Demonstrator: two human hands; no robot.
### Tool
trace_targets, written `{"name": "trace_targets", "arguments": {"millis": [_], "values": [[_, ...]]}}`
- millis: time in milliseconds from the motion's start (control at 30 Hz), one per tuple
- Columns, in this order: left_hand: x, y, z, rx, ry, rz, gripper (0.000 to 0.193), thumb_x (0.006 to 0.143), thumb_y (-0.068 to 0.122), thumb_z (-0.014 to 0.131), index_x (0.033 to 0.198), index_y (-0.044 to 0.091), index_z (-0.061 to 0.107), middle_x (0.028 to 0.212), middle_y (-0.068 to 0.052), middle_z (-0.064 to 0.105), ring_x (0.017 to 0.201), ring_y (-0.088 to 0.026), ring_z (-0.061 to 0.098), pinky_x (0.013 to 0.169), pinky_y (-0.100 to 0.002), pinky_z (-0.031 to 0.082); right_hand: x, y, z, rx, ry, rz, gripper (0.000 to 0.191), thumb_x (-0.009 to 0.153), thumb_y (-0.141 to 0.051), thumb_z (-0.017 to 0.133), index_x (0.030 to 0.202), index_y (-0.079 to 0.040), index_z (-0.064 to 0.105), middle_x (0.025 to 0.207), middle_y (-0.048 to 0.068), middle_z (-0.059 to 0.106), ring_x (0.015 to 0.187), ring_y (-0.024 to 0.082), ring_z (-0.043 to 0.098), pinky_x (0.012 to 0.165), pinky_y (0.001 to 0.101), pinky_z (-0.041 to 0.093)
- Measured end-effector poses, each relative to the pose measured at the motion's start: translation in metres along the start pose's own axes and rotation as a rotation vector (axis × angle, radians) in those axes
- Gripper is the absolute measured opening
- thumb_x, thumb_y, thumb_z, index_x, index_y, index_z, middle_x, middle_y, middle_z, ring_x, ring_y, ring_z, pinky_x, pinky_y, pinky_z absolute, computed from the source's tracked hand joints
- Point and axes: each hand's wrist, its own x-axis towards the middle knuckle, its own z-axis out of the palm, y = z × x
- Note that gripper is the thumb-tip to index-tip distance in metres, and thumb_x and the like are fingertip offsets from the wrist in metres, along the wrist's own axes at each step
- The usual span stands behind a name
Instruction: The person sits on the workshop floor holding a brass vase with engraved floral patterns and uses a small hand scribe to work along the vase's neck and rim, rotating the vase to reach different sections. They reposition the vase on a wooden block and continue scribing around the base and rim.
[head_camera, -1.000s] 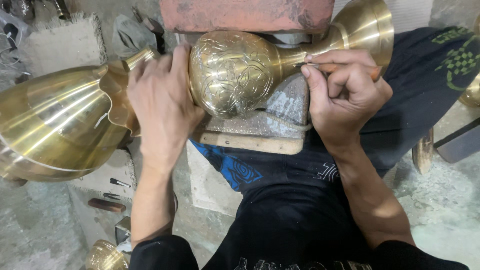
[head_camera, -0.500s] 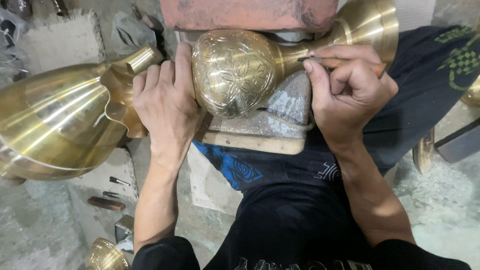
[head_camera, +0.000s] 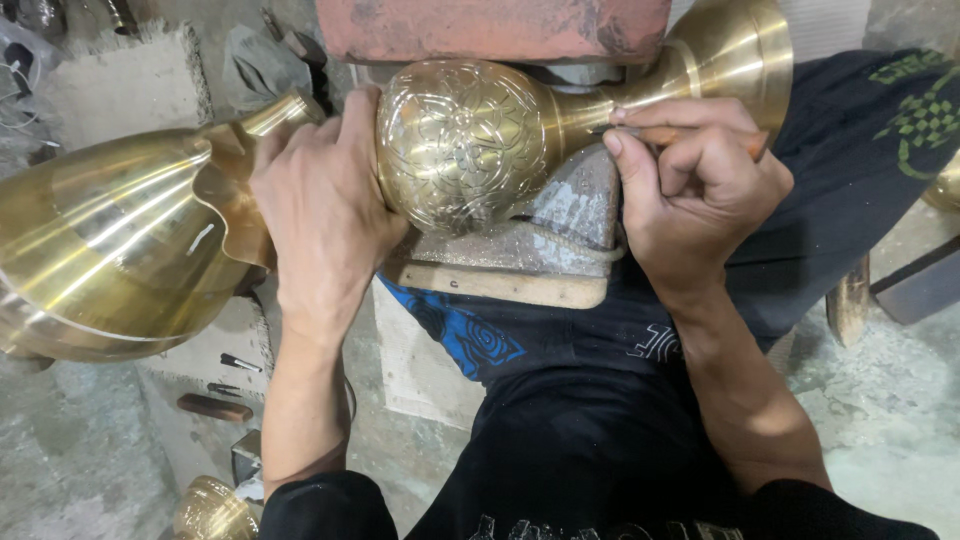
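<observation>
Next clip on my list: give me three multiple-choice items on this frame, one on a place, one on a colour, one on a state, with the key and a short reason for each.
1. Where does the left hand rest?
A. On the round belly of the brass vase
B. On the floor
C. On the red brick

2. What colour is the vase?
A. Silver
B. Golden brass
C. Black

3. What is the state of the right hand?
A. Open and empty
B. Flat on the knee
C. Closed around a thin tool

Key: 1 A, the palm and fingers press against the engraved belly's left side. 2 B, the whole surface shines yellow-gold. 3 C, the fingers curl around the tool, whose tip sits at the vase's neck.
</observation>
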Motion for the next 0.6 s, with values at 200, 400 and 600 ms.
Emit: {"name": "trace_targets", "arguments": {"millis": [200, 400, 600], "values": [[-0.014, 0.004, 0.029, 0.381, 0.444, 0.069, 0.046, 0.094, -0.006, 0.062, 0.137, 0.009, 0.061, 0.089, 0.001, 0.057, 0.087, -0.015, 0.061, 0.120, -0.061, 0.020, -0.002, 0.002, 0.005, 0.007, 0.044, 0.060, 0.046, 0.095, 0.013, 0.085, 0.075, -0.003, 0.046, 0.100, 0.015, 0.072, 0.089, 0.017, 0.073, 0.064, 0.0219, 0.052], [-0.024, -0.007, 0.035, 0.259, 0.255, 0.028, 0.039, 0.096, 0.002, 0.062, 0.135, 0.004, 0.061, 0.090, -0.006, 0.060, 0.091, -0.023, 0.061, 0.118, -0.050, 0.038, 0.001, -0.001, 0.002, -0.012, 0.011, 0.038, 0.046, 0.092, 0.014, 0.084, 0.072, -0.003, 0.045, 0.099, 0.018, 0.073, 0.086, 0.019, 0.074, 0.062, 0.0220, 0.052], [-0.015, -0.004, 0.023, 0.210, 0.222, 0.041, 0.037, 0.096, 0.008, 0.072, 0.132, 0.005, 0.060, 0.095, -0.007, 0.066, 0.095, -0.026, 0.063, 0.105, -0.043, 0.043, 0.000, -0.002, 0.002, 0.022, 0.006, 0.004, 0.047, 0.094, 0.014, 0.082, 0.073, -0.004, 0.043, 0.101, 0.017, 0.071, 0.096, 0.021, 0.075, 0.071, 0.0240, 0.058]]}}
